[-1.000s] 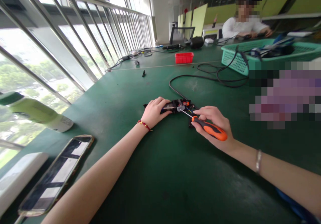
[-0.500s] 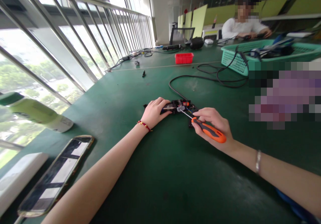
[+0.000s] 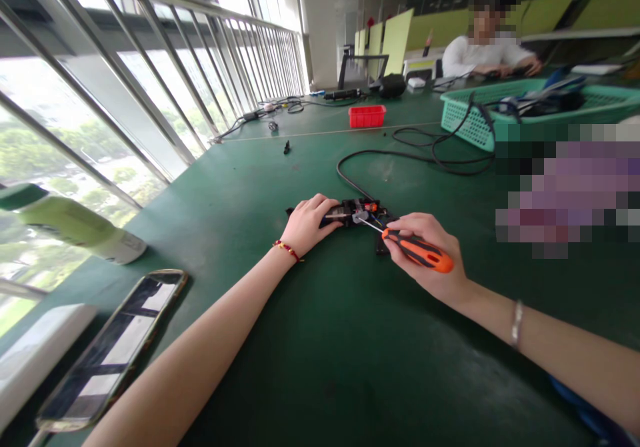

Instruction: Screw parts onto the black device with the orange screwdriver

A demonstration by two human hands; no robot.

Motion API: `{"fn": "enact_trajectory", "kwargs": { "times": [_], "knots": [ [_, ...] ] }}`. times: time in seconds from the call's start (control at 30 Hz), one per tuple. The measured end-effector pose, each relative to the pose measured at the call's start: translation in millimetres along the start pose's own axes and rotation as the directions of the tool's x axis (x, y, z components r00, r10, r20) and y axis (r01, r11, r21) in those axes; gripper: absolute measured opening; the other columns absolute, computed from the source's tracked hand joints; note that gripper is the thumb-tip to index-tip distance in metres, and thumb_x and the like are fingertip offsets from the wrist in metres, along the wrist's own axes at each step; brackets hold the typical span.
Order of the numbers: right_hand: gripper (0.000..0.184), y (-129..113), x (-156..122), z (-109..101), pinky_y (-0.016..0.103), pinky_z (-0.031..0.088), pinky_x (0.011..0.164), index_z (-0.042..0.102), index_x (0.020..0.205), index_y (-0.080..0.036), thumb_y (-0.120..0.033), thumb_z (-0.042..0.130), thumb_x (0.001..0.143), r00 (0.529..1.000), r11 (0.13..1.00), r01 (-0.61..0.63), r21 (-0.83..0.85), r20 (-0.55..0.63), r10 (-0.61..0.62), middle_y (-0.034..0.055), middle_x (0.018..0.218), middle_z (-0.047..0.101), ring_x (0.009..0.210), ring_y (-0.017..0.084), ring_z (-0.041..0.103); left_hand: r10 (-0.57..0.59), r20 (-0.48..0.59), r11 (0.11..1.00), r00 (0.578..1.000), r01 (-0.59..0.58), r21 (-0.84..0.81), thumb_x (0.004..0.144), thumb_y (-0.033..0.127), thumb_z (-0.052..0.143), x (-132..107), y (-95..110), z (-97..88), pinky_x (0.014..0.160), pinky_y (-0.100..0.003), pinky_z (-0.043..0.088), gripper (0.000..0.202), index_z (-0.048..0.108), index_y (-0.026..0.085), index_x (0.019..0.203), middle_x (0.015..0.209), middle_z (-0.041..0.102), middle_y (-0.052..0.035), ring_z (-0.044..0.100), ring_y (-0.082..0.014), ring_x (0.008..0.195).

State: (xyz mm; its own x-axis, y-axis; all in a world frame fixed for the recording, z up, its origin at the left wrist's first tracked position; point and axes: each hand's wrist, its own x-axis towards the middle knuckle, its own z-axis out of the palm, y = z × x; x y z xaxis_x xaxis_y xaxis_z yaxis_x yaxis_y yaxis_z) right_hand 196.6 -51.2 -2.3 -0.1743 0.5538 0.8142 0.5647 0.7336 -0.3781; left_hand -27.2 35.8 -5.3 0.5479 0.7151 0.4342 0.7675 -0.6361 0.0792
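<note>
Head view: the screwdriver (image 3: 418,249) has rolled in the right hand (image 3: 436,232) since half a second ago, the butt of its orange-and-black handle now slightly higher, and the grip looks more tightly curled round it. The shaft points, as before, at a grey part (image 3: 359,217) inside the opened black device (image 3: 347,212); whether the tip is seated in a screw is too small to tell. The left hand (image 3: 313,220) has not visibly moved: it is narrowed over the left end of the device, keeping it against the green worktop (image 3: 300,353). Together this reads as a turn of the tool while the work is held steady. The device lies well in from the worktop's left edge, a black cable (image 3: 390,151) leading off its far side. A red tray (image 3: 367,117) sits toward the far edge, a green basket (image 3: 465,123) to its right; a phone (image 3: 115,350) and a bottle (image 3: 75,223) are near the left edge.
</note>
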Motion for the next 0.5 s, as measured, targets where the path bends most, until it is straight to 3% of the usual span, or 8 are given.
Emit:
{"fn": "enact_trajectory", "kwargs": {
  "times": [0.23, 0.37, 0.5],
  "knots": [
    [0.043, 2.2, -2.3, 2.5, 0.035, 0.052, 0.075, 0.050, 0.110, -0.024, -0.011, 0.062, 0.071, 0.999, 0.996, -0.016, 0.084, -0.028, 0.019, 0.0022, 0.086, 0.060, 0.082, 0.018, 0.059, 0.003, 0.000, 1.000, 1.000, -0.003, 0.000, 0.083, 0.038, 0.055, -0.1, 0.1, -0.4, 0.083, -0.032, 0.042, 0.033, 0.052, 0.020, 0.111, 0.104, 0.058, -0.0047, 0.056, -0.0196, 0.095],
    [0.030, 0.2, -0.5, 0.3, 0.033, 0.052, 0.071, 0.055, 0.100, -0.023, -0.014, 0.063, 0.072, 1.000, 1.000, 0.001, 0.014, 0.001, -0.001, 0.0006, 0.077, 0.060, 0.075, 0.016, 0.060, 0.008, -0.001, 1.000, 1.000, -0.008, 0.001, 0.083, 0.038, 0.055, -0.2, -0.2, -0.1, 0.083, -0.032, 0.042, 0.033, 0.052, 0.020, 0.111, 0.104, 0.058, -0.0046, 0.057, -0.0196, 0.094],
    [0.025, -0.1, -1.7, -0.1, 0.031, 0.053, 0.069, 0.056, 0.098, -0.024, -0.017, 0.062, 0.074, 0.999, 0.999, -0.054, 0.001, 0.007, 0.054, -0.0014, 0.071, 0.059, 0.066, 0.015, 0.060, 0.001, 0.002, 1.000, 1.000, -0.001, -0.009, 0.083, 0.039, 0.054, -0.2, 0.3, -0.8, 0.084, -0.032, 0.042, 0.034, 0.052, 0.020, 0.111, 0.104, 0.057, -0.0049, 0.056, -0.0196, 0.094]
  ]
}}
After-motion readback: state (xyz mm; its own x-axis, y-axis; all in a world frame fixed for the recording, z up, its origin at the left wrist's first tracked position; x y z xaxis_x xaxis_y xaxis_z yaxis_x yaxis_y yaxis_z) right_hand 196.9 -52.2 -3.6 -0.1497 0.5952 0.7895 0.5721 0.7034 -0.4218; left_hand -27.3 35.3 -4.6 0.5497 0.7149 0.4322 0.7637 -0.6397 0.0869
